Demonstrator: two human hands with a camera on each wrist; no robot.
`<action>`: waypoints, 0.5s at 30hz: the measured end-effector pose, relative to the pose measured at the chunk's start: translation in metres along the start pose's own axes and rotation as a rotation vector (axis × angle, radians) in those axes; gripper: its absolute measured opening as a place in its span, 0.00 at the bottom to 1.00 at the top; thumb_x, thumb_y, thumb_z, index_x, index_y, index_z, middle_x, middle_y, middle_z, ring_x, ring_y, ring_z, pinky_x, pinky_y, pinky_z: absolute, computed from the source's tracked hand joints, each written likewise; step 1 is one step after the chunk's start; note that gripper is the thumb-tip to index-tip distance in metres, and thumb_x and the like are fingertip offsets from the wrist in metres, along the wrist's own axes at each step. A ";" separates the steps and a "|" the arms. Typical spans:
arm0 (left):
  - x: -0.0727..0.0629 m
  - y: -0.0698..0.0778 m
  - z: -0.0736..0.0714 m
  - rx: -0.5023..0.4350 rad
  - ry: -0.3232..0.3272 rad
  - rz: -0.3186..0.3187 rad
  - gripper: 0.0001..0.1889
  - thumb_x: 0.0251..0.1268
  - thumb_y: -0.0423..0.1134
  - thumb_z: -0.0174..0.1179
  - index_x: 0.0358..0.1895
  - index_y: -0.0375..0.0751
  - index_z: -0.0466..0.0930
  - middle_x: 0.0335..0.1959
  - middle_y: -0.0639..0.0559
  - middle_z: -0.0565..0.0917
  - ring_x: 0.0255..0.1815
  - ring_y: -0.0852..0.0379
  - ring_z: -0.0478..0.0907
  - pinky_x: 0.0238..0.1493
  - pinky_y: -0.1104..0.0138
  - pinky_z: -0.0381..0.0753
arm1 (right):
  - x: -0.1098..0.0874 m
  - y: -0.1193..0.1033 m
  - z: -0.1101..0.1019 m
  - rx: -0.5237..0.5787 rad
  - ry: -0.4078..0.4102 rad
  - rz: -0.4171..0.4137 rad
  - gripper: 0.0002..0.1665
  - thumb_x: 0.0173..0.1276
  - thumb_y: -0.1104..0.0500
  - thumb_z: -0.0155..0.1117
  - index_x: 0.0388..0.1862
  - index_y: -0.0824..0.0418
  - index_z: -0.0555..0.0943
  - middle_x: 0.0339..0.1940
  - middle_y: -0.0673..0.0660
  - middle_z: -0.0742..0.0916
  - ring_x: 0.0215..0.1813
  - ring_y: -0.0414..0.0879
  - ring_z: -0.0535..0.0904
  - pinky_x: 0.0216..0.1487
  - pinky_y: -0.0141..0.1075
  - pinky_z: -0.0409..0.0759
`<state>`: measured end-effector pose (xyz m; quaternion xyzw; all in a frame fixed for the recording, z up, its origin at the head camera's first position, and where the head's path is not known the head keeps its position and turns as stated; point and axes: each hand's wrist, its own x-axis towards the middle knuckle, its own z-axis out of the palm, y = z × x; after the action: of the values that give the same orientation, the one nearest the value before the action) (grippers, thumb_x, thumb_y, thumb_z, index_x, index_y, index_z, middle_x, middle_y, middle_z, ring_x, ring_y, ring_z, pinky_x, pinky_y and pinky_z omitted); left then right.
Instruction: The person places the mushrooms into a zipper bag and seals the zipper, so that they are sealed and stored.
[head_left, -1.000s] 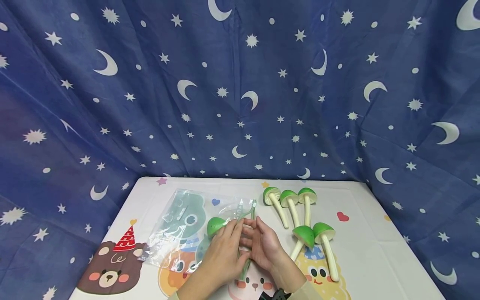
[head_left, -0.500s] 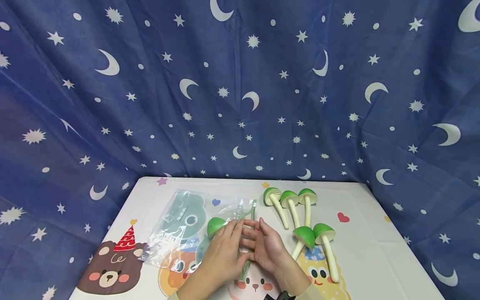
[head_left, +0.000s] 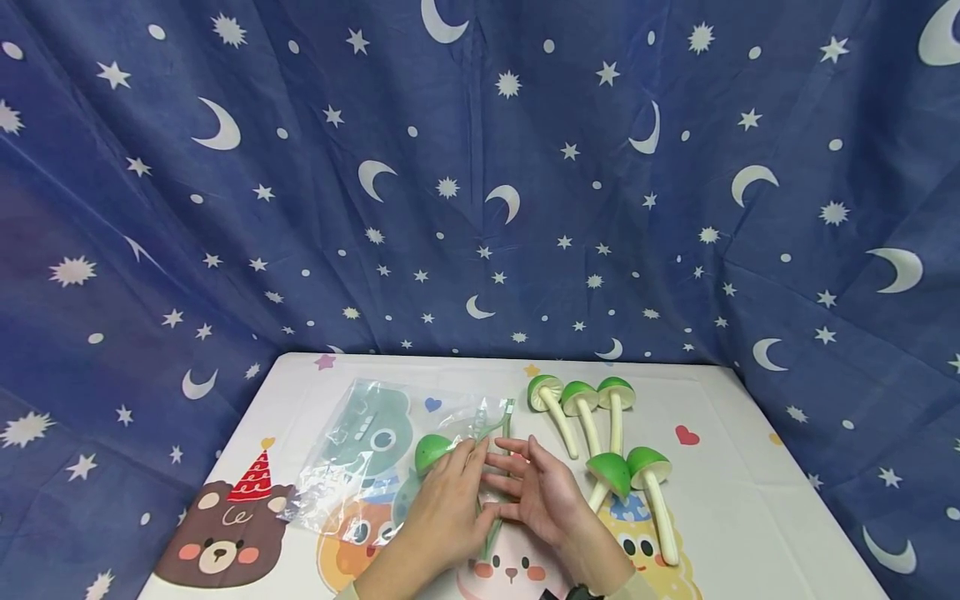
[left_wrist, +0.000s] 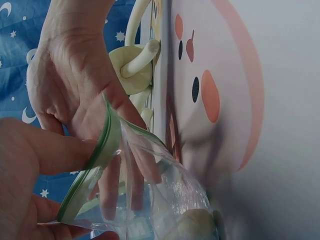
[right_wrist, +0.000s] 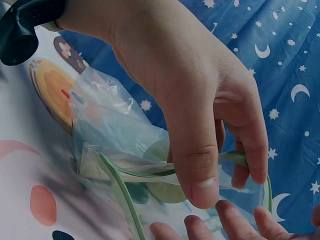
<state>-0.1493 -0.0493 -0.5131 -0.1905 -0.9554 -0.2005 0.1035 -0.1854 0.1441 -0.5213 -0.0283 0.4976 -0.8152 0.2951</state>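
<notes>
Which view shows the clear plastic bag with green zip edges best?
Head: most of the bag shows from above, though the left hand overlaps it. Left wrist: mainly its open mouth. Right wrist: mouth and body, partly behind the right hand.

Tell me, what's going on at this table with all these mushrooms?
A person's left hand is holding the green-sealed edge of a clear zip bag, while the right hand, fingers loosely bent and gripping nothing, is at the bag's open mouth. One green-capped mushroom is already in the bag, which lies flat on the table. Five other mushrooms lie outside it, over on the right-hand side.
</notes>
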 end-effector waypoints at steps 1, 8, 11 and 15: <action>0.000 0.000 0.000 0.001 0.003 0.002 0.48 0.61 0.55 0.74 0.82 0.40 0.66 0.74 0.44 0.76 0.72 0.44 0.77 0.74 0.48 0.80 | -0.001 -0.001 0.000 -0.002 0.001 0.000 0.41 0.89 0.34 0.27 0.85 0.58 0.58 0.83 0.64 0.73 0.78 0.59 0.76 0.62 0.52 0.85; 0.000 -0.001 0.001 0.008 0.038 0.031 0.49 0.59 0.55 0.77 0.81 0.38 0.67 0.71 0.44 0.78 0.70 0.44 0.78 0.72 0.48 0.80 | -0.009 -0.003 -0.004 0.014 0.011 0.007 0.38 0.89 0.34 0.30 0.83 0.56 0.61 0.77 0.58 0.81 0.76 0.58 0.78 0.62 0.52 0.86; 0.000 -0.002 0.001 0.009 0.041 0.035 0.50 0.58 0.54 0.78 0.81 0.38 0.67 0.71 0.44 0.78 0.70 0.44 0.78 0.72 0.48 0.81 | -0.011 -0.004 -0.004 0.018 0.018 0.009 0.37 0.90 0.35 0.29 0.82 0.56 0.63 0.77 0.60 0.81 0.78 0.60 0.76 0.63 0.53 0.86; 0.000 -0.001 0.001 0.012 0.033 0.026 0.50 0.57 0.53 0.78 0.81 0.38 0.67 0.72 0.43 0.77 0.70 0.44 0.78 0.72 0.48 0.80 | -0.014 -0.004 -0.006 0.020 0.027 0.012 0.38 0.90 0.35 0.28 0.82 0.58 0.62 0.79 0.62 0.78 0.77 0.60 0.76 0.65 0.55 0.86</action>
<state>-0.1496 -0.0503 -0.5143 -0.1992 -0.9521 -0.1966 0.1229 -0.1773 0.1572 -0.5172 -0.0113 0.4937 -0.8187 0.2932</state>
